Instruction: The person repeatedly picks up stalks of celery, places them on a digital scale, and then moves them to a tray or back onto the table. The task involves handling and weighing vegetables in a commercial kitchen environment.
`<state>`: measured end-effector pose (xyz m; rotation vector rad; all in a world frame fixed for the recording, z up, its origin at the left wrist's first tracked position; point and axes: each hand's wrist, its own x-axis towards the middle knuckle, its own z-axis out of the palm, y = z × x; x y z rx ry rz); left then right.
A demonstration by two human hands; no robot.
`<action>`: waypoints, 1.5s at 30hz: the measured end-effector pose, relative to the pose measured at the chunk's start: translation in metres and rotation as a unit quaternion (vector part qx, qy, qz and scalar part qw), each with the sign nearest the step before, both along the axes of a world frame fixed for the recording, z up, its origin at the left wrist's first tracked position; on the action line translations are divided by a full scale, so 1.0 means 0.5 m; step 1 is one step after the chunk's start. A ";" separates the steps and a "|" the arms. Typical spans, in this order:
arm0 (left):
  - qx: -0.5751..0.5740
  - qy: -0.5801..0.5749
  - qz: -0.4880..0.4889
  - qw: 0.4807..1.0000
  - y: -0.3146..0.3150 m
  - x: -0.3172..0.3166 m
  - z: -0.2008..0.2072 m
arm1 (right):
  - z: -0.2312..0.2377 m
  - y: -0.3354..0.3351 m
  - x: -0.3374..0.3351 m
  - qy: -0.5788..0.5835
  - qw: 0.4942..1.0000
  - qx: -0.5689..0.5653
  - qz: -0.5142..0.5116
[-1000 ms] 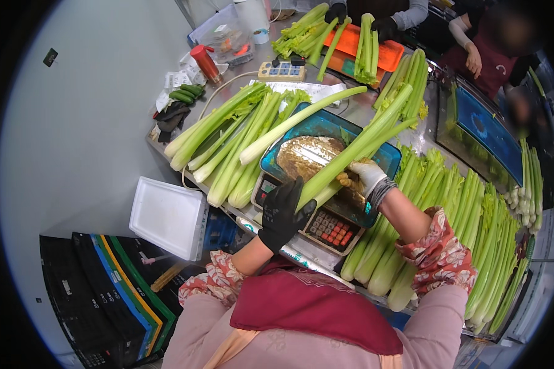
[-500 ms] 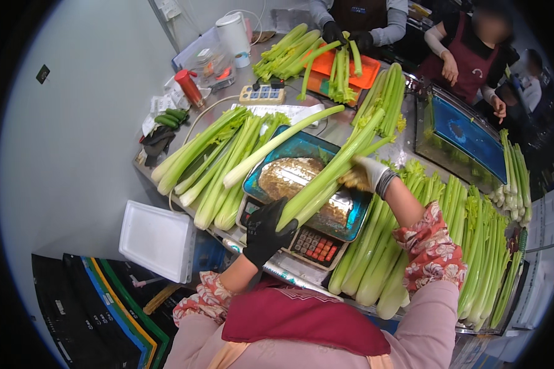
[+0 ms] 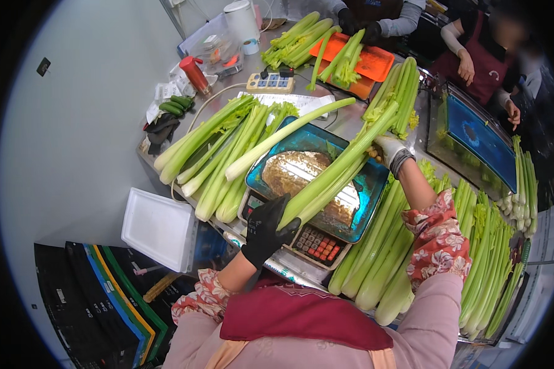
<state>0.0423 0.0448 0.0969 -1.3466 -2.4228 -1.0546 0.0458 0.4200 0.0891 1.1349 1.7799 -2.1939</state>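
My left hand point(image 3: 267, 230), in a black glove, is closed round the pale base of a celery bunch point(image 3: 333, 174). The bunch slants up to the right above the blue pan of a weighing scale point(image 3: 373, 194). Near its leafy end, my right hand point(image 3: 393, 154) in a white glove grips the stalks, with its fingertips partly hidden behind them. A single celery stalk point(image 3: 289, 136) lies across the pan's far left edge. The scale's metal surface looks wet and smeared brown, and its keypad point(image 3: 317, 245) faces me.
Celery heaps point(image 3: 228, 147) lie left of the scale, with more rows point(image 3: 375, 258) to the right. Beyond are a power strip point(image 3: 269, 83), a red bottle point(image 3: 195, 75) and an orange tray point(image 3: 375, 61), where a co-worker's gloved hands handle celery. A white bin point(image 3: 157, 230) stands at left.
My right hand has slid up and right along the bunch towards its leafy end. My left hand keeps its hold on the base. The co-worker's celery has dropped lower over the orange tray.
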 end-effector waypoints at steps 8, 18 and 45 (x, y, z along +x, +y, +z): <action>-0.007 -0.012 -0.004 1.000 0.007 0.004 0.015 | 0.018 -0.066 0.009 -0.038 0.999 0.013 0.018; -0.046 0.011 -0.001 0.999 0.010 0.004 0.020 | 0.018 -0.068 0.004 -0.076 0.991 0.075 0.074; 0.026 0.110 -0.039 0.993 0.011 -0.102 0.154 | 0.247 -0.288 0.141 0.301 0.948 -0.100 -0.027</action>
